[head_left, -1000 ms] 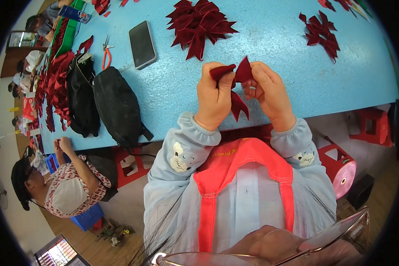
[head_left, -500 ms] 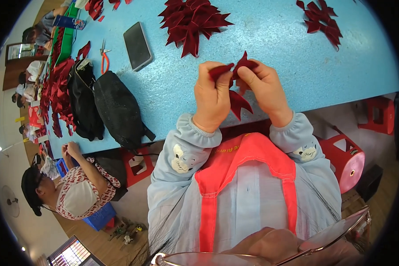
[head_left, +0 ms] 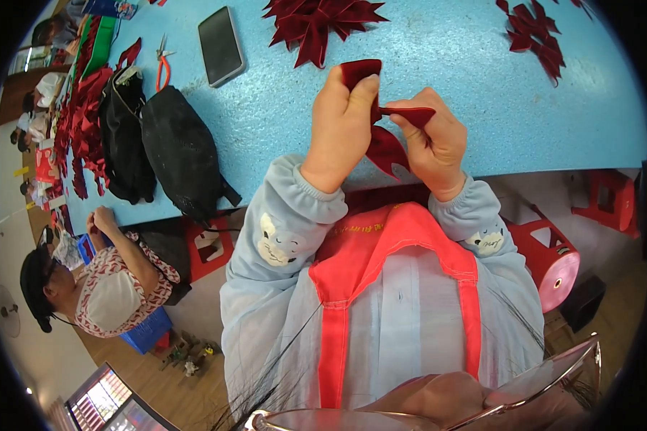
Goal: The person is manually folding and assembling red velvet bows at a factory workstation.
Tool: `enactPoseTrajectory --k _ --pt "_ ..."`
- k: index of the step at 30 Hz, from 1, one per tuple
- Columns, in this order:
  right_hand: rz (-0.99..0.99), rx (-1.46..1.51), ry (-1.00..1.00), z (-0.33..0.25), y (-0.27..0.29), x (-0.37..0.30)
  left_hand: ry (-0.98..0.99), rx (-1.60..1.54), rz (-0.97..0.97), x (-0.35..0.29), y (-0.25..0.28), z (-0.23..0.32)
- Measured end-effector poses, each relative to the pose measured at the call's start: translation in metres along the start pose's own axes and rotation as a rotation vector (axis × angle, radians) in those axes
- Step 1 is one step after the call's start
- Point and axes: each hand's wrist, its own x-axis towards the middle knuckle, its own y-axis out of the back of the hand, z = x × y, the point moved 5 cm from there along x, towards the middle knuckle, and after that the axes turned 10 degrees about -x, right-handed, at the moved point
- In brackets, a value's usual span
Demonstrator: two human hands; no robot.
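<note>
Over the near edge of the blue table, both hands are on one dark red velvet bow (head_left: 387, 149). My left hand (head_left: 336, 118) is closed, thumb pressed on an upright loop of it. My right hand (head_left: 438, 140) pinches another loop that points out to the right. Between the hands the cloth is drawn into a narrow middle, and a notched tail hangs below. The fingers hide part of the bow's centre. Beyond my hands lies a pile of dark red bows (head_left: 320, 29), and a smaller group of bows (head_left: 535, 39) sits at the far right.
On the left of the table lie a phone (head_left: 221, 47), red-handled pliers (head_left: 163, 68), two black bags (head_left: 180, 151) and heaped red ribbon (head_left: 86, 129). A co-worker (head_left: 115, 280) sits at the left. Red stools (head_left: 543, 244) stand under the table at the right.
My right hand has moved lower and now pulls its loop out to the right. My left hand has risen slightly, its loop now upright. The view has shifted a little.
</note>
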Motion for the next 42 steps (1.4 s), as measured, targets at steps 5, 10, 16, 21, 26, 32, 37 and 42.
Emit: enactPoseTrajectory --k 5,10,16,21,26,32,37,42 --pt "-0.1 0.409 -0.487 0.014 -0.004 -0.004 -0.087 0.167 -0.047 -0.004 -0.012 0.018" --pt "-0.172 0.521 -0.578 0.021 -0.007 -0.009 -0.267 0.301 -0.085 -0.01 -0.017 0.015" --pt "-0.103 0.813 -0.8 0.024 -0.01 -0.013 -0.286 0.374 -0.107 -0.011 -0.016 0.014" --pt "-0.247 0.772 -0.972 0.024 -0.005 -0.01 -0.357 0.404 -0.098 -0.012 -0.01 0.014" --pt "-0.244 0.746 -0.928 0.031 -0.006 -0.01 -0.274 0.393 -0.206 -0.011 -0.015 0.01" --pt "-0.2 0.729 -0.758 0.042 -0.003 -0.016 0.144 -0.072 -0.272 0.0 -0.01 -0.003" --pt "-0.116 0.832 -0.823 0.043 -0.001 -0.02 0.242 -0.086 -0.344 -0.004 -0.01 0.0" --pt "-0.181 0.597 -0.905 0.04 0.011 -0.018 0.376 0.042 -0.411 -0.001 -0.012 -0.003"
